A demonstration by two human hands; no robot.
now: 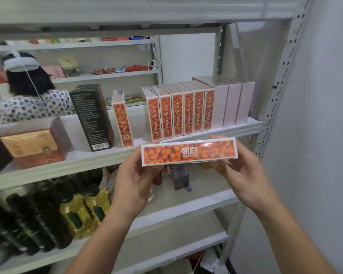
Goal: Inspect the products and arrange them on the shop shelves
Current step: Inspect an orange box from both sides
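The left hand (135, 180) and right hand (244, 175) are gripping the ends of a long berry-print box (188, 152), holding it level. It is showing orange fruit, a white border, white characters and glossy wrap. Just beyond the grip, matching boxes (178, 113) are standing on the shelf (236, 131).

shelving: white metal racks (242, 128) | upright: perforated post (273, 99) | wall (315, 135): pale grey, right | light: even, soft

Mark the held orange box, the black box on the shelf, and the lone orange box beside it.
held orange box (188, 152), head view, centre of its printed face.
black box (91, 119), head view, its text-covered side.
lone orange box (123, 123), head view, its narrow front face.
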